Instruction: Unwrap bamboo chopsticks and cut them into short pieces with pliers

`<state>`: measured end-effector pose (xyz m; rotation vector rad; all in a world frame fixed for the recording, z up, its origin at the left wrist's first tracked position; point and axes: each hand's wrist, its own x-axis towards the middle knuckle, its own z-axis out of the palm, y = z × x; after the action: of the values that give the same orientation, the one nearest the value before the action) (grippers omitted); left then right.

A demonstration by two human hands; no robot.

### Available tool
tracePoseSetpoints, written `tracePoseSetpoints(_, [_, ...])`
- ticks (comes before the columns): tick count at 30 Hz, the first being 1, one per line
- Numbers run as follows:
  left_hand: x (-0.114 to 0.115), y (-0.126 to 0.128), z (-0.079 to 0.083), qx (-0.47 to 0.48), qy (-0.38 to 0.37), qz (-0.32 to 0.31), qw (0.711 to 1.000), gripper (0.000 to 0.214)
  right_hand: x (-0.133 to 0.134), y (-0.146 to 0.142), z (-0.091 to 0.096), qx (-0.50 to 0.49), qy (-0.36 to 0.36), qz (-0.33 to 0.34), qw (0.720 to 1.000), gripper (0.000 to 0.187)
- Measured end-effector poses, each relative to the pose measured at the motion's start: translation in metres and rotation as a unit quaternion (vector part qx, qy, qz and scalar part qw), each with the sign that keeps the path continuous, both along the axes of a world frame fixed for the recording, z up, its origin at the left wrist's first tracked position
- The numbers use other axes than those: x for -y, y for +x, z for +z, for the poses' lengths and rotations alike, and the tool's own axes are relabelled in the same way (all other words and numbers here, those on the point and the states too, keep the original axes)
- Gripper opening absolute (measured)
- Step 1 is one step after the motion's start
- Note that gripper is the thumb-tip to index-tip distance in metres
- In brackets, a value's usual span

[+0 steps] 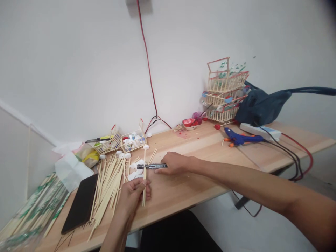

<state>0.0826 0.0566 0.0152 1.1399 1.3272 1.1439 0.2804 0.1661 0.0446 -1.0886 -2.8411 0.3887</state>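
Observation:
Thin wooden chopsticks (144,196) stand nearly lengthwise in my left hand (135,190), pinched between thumb and fingers near their lower part. My right hand (174,163) is closed around a grey metal utility knife (154,166). The knife lies across the chopsticks above my left fingers and seems to touch them; I cannot tell how deep its edge sits. Just behind are white scraps (135,174) and a few short stick pieces (153,155). Left of my left hand spreads a loose pile of chopsticks (110,189).
A black phone (80,203) and bagged chopsticks (34,206) lie left. Small stick baskets (133,140) with bottle caps stand behind. Right are stacked stick baskets (223,94), a red-stained bowl (189,123), a blue glue gun (240,137), a power strip (259,131) and cables.

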Motion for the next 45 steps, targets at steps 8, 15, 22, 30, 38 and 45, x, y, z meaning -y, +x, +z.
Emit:
tracePoseSetpoints(8, [0.010,-0.004,-0.003,0.039,-0.010,0.004,0.999,0.039,0.007,-0.006,-0.003,0.005,0.023,0.011,1.000,0.067])
tracePoseSetpoints(15, [0.016,-0.012,-0.010,0.055,-0.003,0.014,0.998,0.039,0.018,-0.014,0.003,0.024,0.013,-0.002,1.000,0.072])
tracePoseSetpoints(22, [0.011,-0.013,-0.017,0.047,-0.008,0.042,0.998,0.038,0.024,-0.019,0.006,0.039,-0.022,-0.042,0.998,0.070])
tracePoseSetpoints(30, [0.011,-0.015,-0.016,0.073,-0.022,0.010,0.997,0.037,0.023,-0.017,-0.003,0.002,-0.018,-0.004,1.000,0.068])
tracePoseSetpoints(38, [0.013,-0.015,-0.014,0.073,-0.027,0.019,0.997,0.033,0.017,-0.019,-0.006,0.009,-0.007,0.008,1.000,0.067])
tracePoseSetpoints(45, [0.016,-0.011,-0.014,0.066,-0.004,0.035,0.997,0.033,0.012,-0.020,-0.007,0.007,-0.012,0.019,1.000,0.067])
